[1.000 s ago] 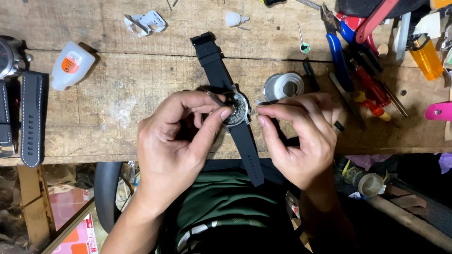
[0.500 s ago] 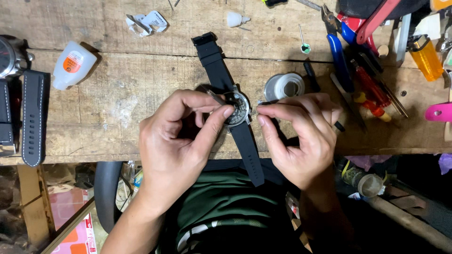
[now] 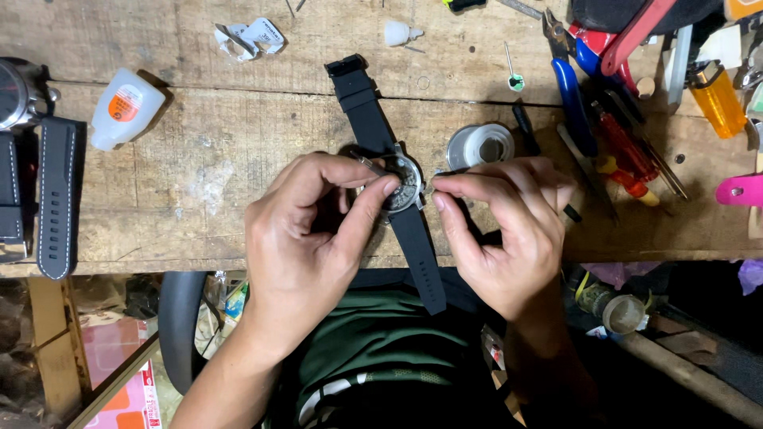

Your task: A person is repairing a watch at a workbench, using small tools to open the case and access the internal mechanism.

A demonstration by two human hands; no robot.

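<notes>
A wristwatch (image 3: 404, 184) with a long black strap (image 3: 366, 103) lies face down across the front of a worn wooden workbench (image 3: 238, 159); its round metal back is open. My left hand (image 3: 310, 238) pinches the watch case between thumb and forefinger and steadies it. My right hand (image 3: 509, 230) holds a thin dark tool (image 3: 447, 172) pinched in its fingertips, its tip at the right edge of the case. The lower strap hangs over the bench edge toward my green shirt.
A metal watch back cover (image 3: 479, 145) lies just right of the watch. Blue pliers (image 3: 571, 79), red screwdrivers (image 3: 620, 151) and an orange lighter (image 3: 715, 99) crowd the right. A white squeeze bottle (image 3: 123, 107) and another black strap (image 3: 60, 199) lie left.
The view has shifted slightly; both hands stay at the watch case with the same grips.
</notes>
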